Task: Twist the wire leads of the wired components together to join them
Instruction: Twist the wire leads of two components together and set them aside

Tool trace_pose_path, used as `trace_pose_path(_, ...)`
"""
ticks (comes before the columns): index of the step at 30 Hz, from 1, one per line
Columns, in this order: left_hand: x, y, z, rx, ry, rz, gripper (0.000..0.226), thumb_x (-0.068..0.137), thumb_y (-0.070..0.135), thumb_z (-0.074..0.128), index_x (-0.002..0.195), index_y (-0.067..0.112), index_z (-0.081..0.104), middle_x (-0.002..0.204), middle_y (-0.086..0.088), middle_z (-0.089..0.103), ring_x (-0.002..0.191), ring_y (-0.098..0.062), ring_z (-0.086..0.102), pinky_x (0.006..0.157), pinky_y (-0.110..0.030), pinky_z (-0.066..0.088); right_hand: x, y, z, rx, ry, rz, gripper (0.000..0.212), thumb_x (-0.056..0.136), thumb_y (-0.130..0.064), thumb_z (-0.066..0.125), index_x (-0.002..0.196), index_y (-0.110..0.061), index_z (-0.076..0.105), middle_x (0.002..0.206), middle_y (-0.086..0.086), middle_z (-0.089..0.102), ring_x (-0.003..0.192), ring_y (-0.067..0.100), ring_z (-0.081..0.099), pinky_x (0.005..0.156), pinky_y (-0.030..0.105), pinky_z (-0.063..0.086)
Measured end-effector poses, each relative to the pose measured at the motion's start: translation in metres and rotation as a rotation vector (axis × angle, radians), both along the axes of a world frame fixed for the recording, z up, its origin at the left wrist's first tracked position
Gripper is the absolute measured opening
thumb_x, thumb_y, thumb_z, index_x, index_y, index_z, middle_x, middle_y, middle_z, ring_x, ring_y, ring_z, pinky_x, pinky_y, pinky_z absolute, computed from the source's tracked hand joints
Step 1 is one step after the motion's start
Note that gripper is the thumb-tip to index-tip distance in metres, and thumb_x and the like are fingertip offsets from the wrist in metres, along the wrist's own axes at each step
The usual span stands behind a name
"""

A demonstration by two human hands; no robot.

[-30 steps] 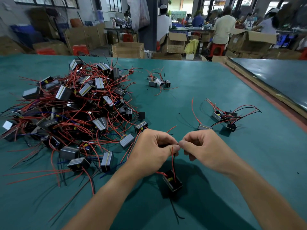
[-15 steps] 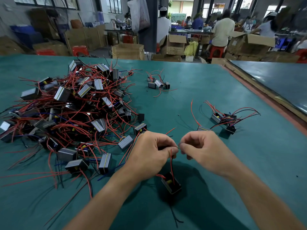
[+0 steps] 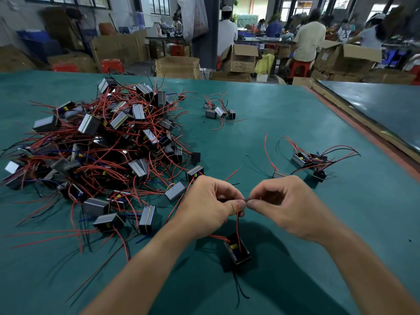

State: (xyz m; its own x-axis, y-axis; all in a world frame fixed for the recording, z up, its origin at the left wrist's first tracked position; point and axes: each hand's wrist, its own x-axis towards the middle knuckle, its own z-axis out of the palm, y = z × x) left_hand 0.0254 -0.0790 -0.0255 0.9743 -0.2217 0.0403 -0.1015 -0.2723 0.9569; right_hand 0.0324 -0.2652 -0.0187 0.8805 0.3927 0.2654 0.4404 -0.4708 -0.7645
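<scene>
Both hands meet just below centre of frame. L hand (image 3: 211, 206) has thumb + forefinger pinched on the wire leads (image 3: 237, 220), other fingers curled in. R hand (image 3: 288, 206) pinches the same leads from the other side, its thumb tip nearly touching my L thumb tip. The lead ends are hidden betw. the fingertips, so can't tell how far they're wound.

One red lead drops straight down from the pinch to a black component (image 3: 237, 252) in lower centre, open side toward me w/ a yellow part inside. A second red lead curves off its left side up under my L hand, and thin black leads trail from it toward the bottom edge. Can't tell if it rests on the green mat (image 3: 284, 114) or hangs just off it; there's a dark shadow beneath.

Big pile (image 3: 102, 151) of the same units, grey-sided w/ tangled red wires, fills the left half. A small cluster (image 3: 219, 112) sits at top centre, well apart from the pile. Another group (image 3: 309, 159) w/ red + black leads lies mid right, and a single unit (image 3: 280, 173) is just above my R knuckles.

Upper right: edge of a second table (image 3: 386, 110). Along the top: cardboard boxes (image 3: 177, 65) and people (image 3: 309, 39) at benches, backs to me.
</scene>
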Motion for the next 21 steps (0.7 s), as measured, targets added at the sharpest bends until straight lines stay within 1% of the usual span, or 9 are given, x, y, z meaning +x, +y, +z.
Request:
trace_pose_path(2,0.0,-0.001,-0.002,0.013,-0.043,-0.014,0.023,0.084,-0.002,0.071,0.069,0.015,0.072,0.057,0.008,0.068,0.046,0.001,0.052,0.049,-0.01,0.039,0.001,0.001,0.001,-0.015,0.079,0.01,0.017,0.083,-0.011,0.075,0.068,-0.014,0.07,0.056,0.006,0.058,0.053,0.011,0.047,0.052,0.033,0.04)
trace_pose_path(4,-0.002,-0.004,-0.004,0.039,-0.126,-0.031,0.026,0.082,-0.005,0.072,0.068,0.018,0.071,0.057,0.01,0.067,0.051,0.004,0.056,0.055,-0.01,0.043,0.002,0.001,0.005,0.077,0.284,0.013,0.02,0.08,-0.006,0.076,0.063,-0.011,0.068,0.054,0.002,0.056,0.054,0.013,0.048,0.052,0.026,0.041)
trace_pose_path(6,-0.005,-0.006,-0.006,0.089,-0.226,-0.035,0.027,0.079,-0.002,0.073,0.069,0.022,0.071,0.058,0.013,0.066,0.055,0.006,0.056,0.058,-0.011,0.044,0.002,0.001,0.008,0.209,0.561,0.014,0.016,0.072,-0.008,0.075,0.059,-0.013,0.068,0.057,0.005,0.057,0.053,0.016,0.048,0.051,0.023,0.044)
trace_pose_path(8,-0.003,-0.006,-0.007,0.115,-0.268,-0.024,0.025,0.079,0.0,0.074,0.07,0.023,0.072,0.059,0.014,0.066,0.056,0.006,0.056,0.059,-0.012,0.044,0.003,0.001,0.005,0.256,0.65,0.01,0.018,0.076,-0.008,0.074,0.06,-0.014,0.067,0.059,0.007,0.057,0.052,0.015,0.048,0.05,0.022,0.046)
trace_pose_path(9,-0.002,-0.004,-0.008,0.104,-0.257,-0.013,0.026,0.08,0.0,0.074,0.068,0.023,0.071,0.059,0.013,0.067,0.056,0.004,0.057,0.059,-0.014,0.045,0.004,0.002,0.002,0.26,0.599,-0.007,0.021,0.082,-0.004,0.071,0.063,-0.012,0.067,0.059,0.006,0.059,0.051,0.014,0.049,0.05,0.023,0.047)
trace_pose_path(11,0.0,-0.002,-0.006,0.052,-0.189,0.013,0.029,0.082,-0.001,0.073,0.066,0.022,0.07,0.06,0.008,0.069,0.053,0.0,0.058,0.058,-0.017,0.047,0.004,0.006,-0.002,0.244,0.373,-0.066,0.019,0.084,-0.002,0.071,0.068,-0.01,0.066,0.06,0.004,0.061,0.053,0.014,0.051,0.052,0.027,0.047)
trace_pose_path(14,0.0,0.0,-0.002,-0.049,-0.076,0.048,0.028,0.085,-0.002,0.07,0.065,0.019,0.07,0.058,0.003,0.067,0.037,0.001,0.045,0.041,-0.011,0.035,0.003,0.008,-0.006,0.154,0.063,-0.081,0.018,0.082,-0.008,0.076,0.069,-0.015,0.067,0.058,-0.004,0.062,0.052,0.008,0.05,0.052,0.024,0.043)
trace_pose_path(16,0.0,0.001,-0.001,-0.093,-0.027,0.054,0.027,0.087,-0.001,0.069,0.066,0.017,0.07,0.059,-0.001,0.067,0.032,-0.002,0.037,0.036,-0.01,0.028,0.004,0.007,-0.01,0.13,-0.031,-0.089,0.015,0.082,-0.012,0.077,0.073,-0.021,0.069,0.061,-0.004,0.065,0.053,0.006,0.051,0.051,0.023,0.043)
trace_pose_path(21,-0.001,0.0,0.002,-0.15,0.036,0.051,0.023,0.088,-0.001,0.068,0.069,0.012,0.07,0.061,-0.004,0.067,0.032,-0.002,0.039,0.033,-0.01,0.03,0.002,0.008,-0.011,0.077,-0.103,-0.072,0.012,0.083,-0.014,0.077,0.078,-0.025,0.073,0.069,-0.008,0.068,0.059,0.014,0.06,0.057,0.033,0.051)
